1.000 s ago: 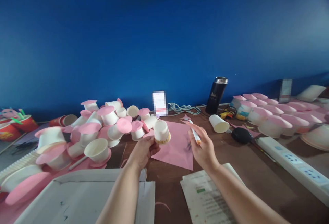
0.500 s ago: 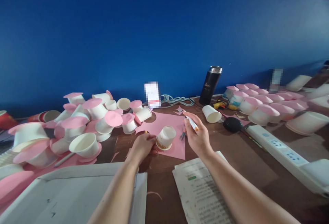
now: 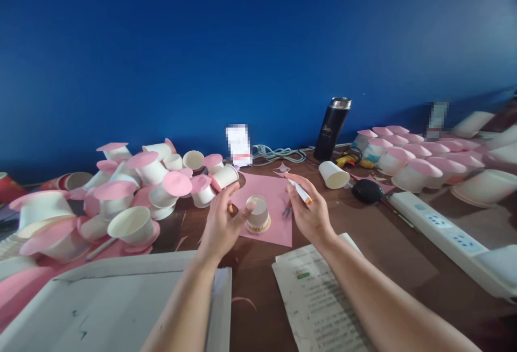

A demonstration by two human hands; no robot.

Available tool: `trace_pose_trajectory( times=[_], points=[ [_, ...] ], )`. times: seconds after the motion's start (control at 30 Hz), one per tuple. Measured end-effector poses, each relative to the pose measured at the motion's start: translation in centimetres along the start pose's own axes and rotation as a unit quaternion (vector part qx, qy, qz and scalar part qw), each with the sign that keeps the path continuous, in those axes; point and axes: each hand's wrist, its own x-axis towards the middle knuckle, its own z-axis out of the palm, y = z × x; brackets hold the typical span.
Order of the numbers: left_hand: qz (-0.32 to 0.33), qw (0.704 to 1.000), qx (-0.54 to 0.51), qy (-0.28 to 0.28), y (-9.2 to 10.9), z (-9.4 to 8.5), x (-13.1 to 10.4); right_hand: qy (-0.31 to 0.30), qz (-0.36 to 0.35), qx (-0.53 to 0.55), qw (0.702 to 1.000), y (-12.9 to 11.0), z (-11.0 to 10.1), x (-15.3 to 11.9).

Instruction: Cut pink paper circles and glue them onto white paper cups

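The person's left hand (image 3: 221, 225) is spread, fingers parted, its thumb overlapping an upturned cup (image 3: 260, 214) (whether they touch cannot be told). That cup stands on a pink sheet (image 3: 278, 234), between the fingers of both hands. The right hand (image 3: 313, 215) grips a pen (image 3: 298, 190); beyond its fingers, rightward, lie a tipped cup (image 3: 332, 175) and an upright flask (image 3: 332, 130).

Smooth blue wall (image 3: 258, 45) spans far side, rising behind dark brown tabletop (image 3: 404, 266). Light paler on wall at right, dimmer toward left and upper edge; soft sheen on wood-toned surface, near right.
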Motion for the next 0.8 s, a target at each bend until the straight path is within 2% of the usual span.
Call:
trace_pose_trajectory(
  times=[0.13,0.27,0.47,0.7,0.8],
  points=[
    [0.037,0.995,0.086,-0.042,-0.6,1.1,-0.1,-0.019,0.016,-0.006,1.0,-0.1,0.2,-0.3],
    [0.021,0.995,0.083,-0.06,-1.0,1.6,0.0,-0.048,0.018,-0.022,0.998,-0.2,0.5,-0.6],
    [-0.014,0.993,0.063,-0.1,-0.8,0.8,0.3,-0.075,0.022,-0.036,0.996,-0.5,0.6,-0.7],
    [0.007,0.991,0.054,-0.12,-1.1,0.2,0.1,-0.119,0.085,-0.027,0.989,-1.2,0.2,-0.4],
    [0.023,0.992,0.061,-0.112,-1.2,0.1,0.0,-0.127,0.099,-0.039,0.986,-1.4,-0.1,0.0]
  ],
)
